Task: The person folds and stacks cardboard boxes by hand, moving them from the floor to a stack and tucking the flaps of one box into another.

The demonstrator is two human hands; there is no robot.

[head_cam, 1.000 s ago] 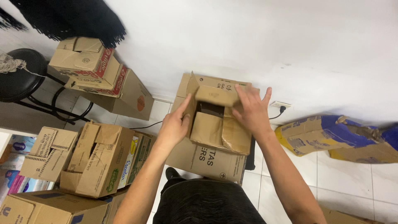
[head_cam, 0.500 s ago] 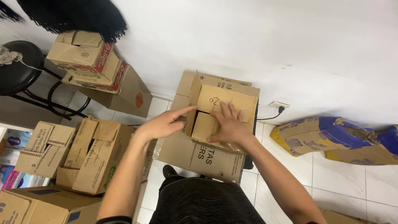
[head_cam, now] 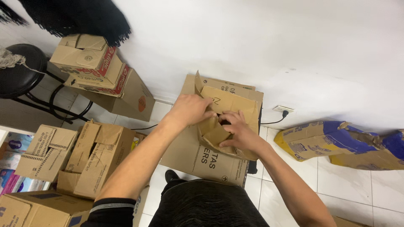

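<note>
Since the earlier frame both hands had slid inward over the small cardboard box (head_cam: 225, 122), which sat on the larger carton's (head_cam: 202, 157) top, toward its far edge by the wall. Left hand (head_cam: 191, 110) curled over the upright flap; right hand (head_cam: 239, 135) pressed fingers into the folded flaps. Tucking would likely go best with the flap held steady. Brown, creased, worn it looked

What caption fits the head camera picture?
Two hands, left hand and right hand, fold a cardboard box's flaps.
</note>
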